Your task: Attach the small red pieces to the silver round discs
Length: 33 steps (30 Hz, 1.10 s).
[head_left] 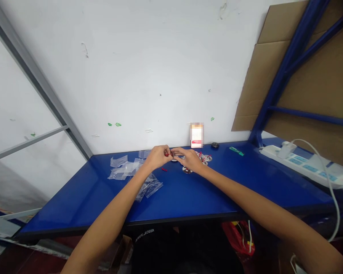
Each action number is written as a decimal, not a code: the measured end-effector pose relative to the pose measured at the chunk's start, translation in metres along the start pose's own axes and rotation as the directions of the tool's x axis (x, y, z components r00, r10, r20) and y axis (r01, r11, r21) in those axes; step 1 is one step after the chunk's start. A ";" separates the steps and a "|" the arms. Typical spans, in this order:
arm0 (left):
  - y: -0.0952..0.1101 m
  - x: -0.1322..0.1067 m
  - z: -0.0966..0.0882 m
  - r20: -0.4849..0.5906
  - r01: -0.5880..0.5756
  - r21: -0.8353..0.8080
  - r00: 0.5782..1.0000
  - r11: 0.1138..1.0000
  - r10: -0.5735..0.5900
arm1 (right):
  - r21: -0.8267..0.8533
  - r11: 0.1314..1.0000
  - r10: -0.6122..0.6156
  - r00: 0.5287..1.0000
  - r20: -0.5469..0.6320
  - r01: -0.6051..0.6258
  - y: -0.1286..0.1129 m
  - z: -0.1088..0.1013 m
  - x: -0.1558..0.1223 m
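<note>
Over the back of the table, my left hand [157, 156] is closed in a pinch, with a small red piece [167, 155] showing at its fingertips. My right hand [191, 160] meets it there, thumb and fingers closed around a small round metal piece [173, 156]; its exact kind is too small to make out. Beneath and beyond the right hand lie several shiny round discs with red parts, including a near disc [187, 170] and one further right [208, 158]. A loose red strip [164, 169] rests on the table just below the hands.
Clear plastic bags [125, 169] are spread on the blue table [185, 201] at left. A blurred bright screen [197, 135] leans against the wall. Near it lie a black round object [215, 145] and a green object [236, 151]. A white power strip [305, 165] with a cable sits at right.
</note>
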<state>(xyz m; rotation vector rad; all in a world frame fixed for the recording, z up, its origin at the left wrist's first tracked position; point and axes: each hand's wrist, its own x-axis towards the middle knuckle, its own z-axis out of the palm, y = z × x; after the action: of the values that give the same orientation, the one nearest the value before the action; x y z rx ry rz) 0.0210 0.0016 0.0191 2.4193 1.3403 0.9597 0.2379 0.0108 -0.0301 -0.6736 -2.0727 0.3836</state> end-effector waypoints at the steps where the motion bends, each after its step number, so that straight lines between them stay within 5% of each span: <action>1: 0.001 0.000 0.000 -0.003 -0.007 -0.004 1.000 1.000 0.007 | -0.011 1.000 -0.001 1.000 0.002 0.001 0.000 -0.001 0.000; 9: 0.002 -0.001 0.001 0.045 0.029 -0.223 0.999 0.974 -0.019 | -0.124 0.988 -0.092 0.995 -0.024 0.089 -0.001 -0.007 0.001; 18: -0.001 0.002 0.003 0.198 0.245 -0.613 0.968 0.751 -0.154 | -0.184 0.965 -0.201 0.977 -0.067 0.186 -0.005 -0.012 0.003; 33: 0.006 -0.001 0.005 0.235 0.276 -0.664 0.959 0.695 -0.156 | -0.245 0.954 -0.185 0.982 -0.038 0.170 -0.006 -0.018 0.004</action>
<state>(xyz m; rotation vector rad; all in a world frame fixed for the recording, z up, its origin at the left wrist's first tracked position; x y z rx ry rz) 0.0278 -0.0026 0.0178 1.6755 0.9385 0.9517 0.2491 0.0084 -0.0141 -0.6250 -2.1202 0.0075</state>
